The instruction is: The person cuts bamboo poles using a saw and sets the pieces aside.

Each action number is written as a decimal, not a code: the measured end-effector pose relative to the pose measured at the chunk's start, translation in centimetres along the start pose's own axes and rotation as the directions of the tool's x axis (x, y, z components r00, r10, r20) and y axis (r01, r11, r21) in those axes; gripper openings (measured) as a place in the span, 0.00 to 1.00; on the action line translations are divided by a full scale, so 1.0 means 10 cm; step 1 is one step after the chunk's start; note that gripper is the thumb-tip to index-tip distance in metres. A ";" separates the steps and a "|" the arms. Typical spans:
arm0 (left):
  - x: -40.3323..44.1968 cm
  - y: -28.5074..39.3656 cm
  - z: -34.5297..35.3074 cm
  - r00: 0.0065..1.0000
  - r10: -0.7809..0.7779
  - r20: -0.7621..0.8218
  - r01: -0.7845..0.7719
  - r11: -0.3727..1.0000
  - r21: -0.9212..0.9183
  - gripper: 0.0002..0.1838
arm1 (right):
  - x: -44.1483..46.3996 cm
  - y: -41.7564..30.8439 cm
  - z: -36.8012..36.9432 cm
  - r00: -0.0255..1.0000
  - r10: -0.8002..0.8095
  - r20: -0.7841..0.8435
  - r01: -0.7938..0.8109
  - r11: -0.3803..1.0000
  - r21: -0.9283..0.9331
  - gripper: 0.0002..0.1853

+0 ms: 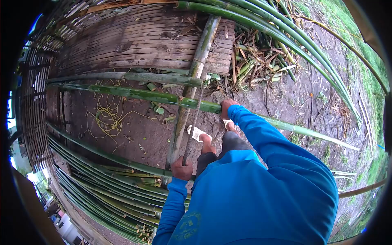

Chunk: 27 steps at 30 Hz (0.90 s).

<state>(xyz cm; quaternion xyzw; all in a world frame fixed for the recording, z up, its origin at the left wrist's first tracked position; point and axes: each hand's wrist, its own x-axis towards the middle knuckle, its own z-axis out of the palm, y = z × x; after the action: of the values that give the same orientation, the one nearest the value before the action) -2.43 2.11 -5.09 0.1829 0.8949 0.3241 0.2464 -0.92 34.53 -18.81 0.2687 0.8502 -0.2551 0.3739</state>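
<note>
My left hand (182,168) is closed around the lower end of a long, narrow, dark tool (193,126), whose exact kind I cannot make out. The tool stretches up across a green bamboo pole (143,94). Farther along that pole, my right hand (228,108) is closed on it, its fingers partly hidden. Under the pole, a thick mottled bamboo crosspiece (200,59) runs beside the tool. A shorter bamboo piece (163,77) lies above the green pole, its cut end near the crosspiece.
A slatted bamboo platform (143,41) is at the top, beside a heap of bamboo scraps (257,61). Yellow cord (109,118) lies on the muddy ground. Many bamboo poles (122,188) are stacked lower left; long green stalks (310,53) curve at upper right. My feet (200,134) are below the pole.
</note>
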 end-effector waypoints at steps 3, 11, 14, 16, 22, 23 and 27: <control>0.13 -0.07 0.15 0.999 0.047 -0.002 -0.047 0.999 0.027 0.06 | -0.10 -0.04 -0.07 0.999 -0.026 -0.020 0.027 0.999 0.041 0.17; -0.17 -0.07 0.11 1.000 0.004 -0.009 -0.003 0.999 0.037 0.06 | -0.13 -0.02 0.03 0.998 -0.040 -0.038 0.040 0.999 -0.001 0.16; -0.10 0.01 0.21 1.000 0.014 -0.014 -0.014 1.000 -0.004 0.05 | -0.22 0.01 0.05 0.998 -0.046 -0.046 0.047 0.998 0.030 0.16; 0.26 0.06 0.48 0.998 0.052 -0.027 -0.052 0.999 0.000 0.05 | -0.27 -0.03 0.09 0.999 -0.025 -0.020 0.026 0.999 0.024 0.15; 0.01 0.15 0.28 1.000 0.021 -0.001 -0.021 0.992 0.126 0.04 | -0.35 -0.01 0.15 0.998 -0.056 0.033 0.054 0.997 0.053 0.17; -0.30 0.14 0.12 0.997 -0.063 0.040 0.056 0.987 0.154 0.04 | -0.35 -0.01 0.15 0.997 -0.058 0.057 0.055 0.997 0.054 0.17; -0.59 0.32 -0.19 0.987 -0.156 0.029 0.152 0.982 0.108 0.04 | -0.39 -0.05 0.07 0.991 -0.061 0.121 0.053 0.996 0.073 0.18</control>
<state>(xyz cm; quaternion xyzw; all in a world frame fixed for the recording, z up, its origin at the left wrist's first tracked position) 1.78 0.61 0.23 0.1317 0.9175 0.2527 0.2776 1.35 32.66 -16.13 0.2408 0.8234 -0.3113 0.4088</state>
